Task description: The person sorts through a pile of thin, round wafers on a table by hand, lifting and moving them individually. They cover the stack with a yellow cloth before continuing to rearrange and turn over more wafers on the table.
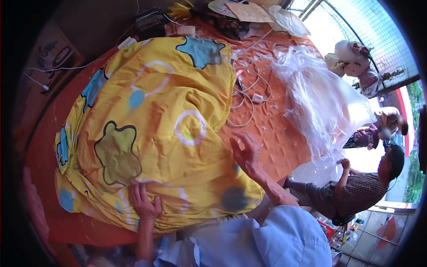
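A large yellow cloth (164,107) with star and ring patterns lies spread and wrinkled across an orange-red covered surface (284,129). My left hand (143,202) rests on the cloth near its close edge, fingers stretched out and thumb apart. Over the cloth's right side is my right hand (247,152), thumb and fingers spread and slightly curved, with nothing between them. Light blue sleeves cover my upper arms.
A white cable with a plug (257,98) coils on the orange cover. Clear plastic sheeting (320,98) is heaped to the right. A person in a checked shirt (362,191) is beyond it. A dark box-shaped device (153,23) and cardboard (250,12) lie at the back.
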